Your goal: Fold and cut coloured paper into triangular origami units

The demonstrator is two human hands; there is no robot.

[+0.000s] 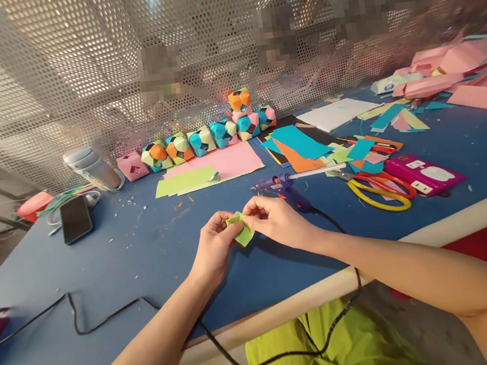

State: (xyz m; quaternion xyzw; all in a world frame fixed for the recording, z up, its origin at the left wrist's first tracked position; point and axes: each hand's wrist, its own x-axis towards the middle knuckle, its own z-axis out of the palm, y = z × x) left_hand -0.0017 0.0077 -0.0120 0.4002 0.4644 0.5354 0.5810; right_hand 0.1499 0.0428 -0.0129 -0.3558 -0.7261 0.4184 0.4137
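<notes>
Between my two hands, a little above the blue table, is a small folded piece of light green paper [245, 237]. My left hand [215, 239] pinches its left side, thumb lying across the front. The fingers of my right hand [275, 220] are closed on its upper right edge. Just behind my right hand lies a purple glue gun [286, 186] with a clear glue stick out of its back. Farther back, several folded paper cubes [201, 141] in mixed colours stand in a row, with an orange and pink one on top.
Green sheets [185, 181] and pink sheets lie before the cubes. Scissors [380, 192], a magenta power strip [424, 174] and paper scraps are at right. A phone [76, 218] and a bottle [93, 168] stand left. A black cord [265, 362] loops over the table's front edge. Perforated metal mesh rises behind.
</notes>
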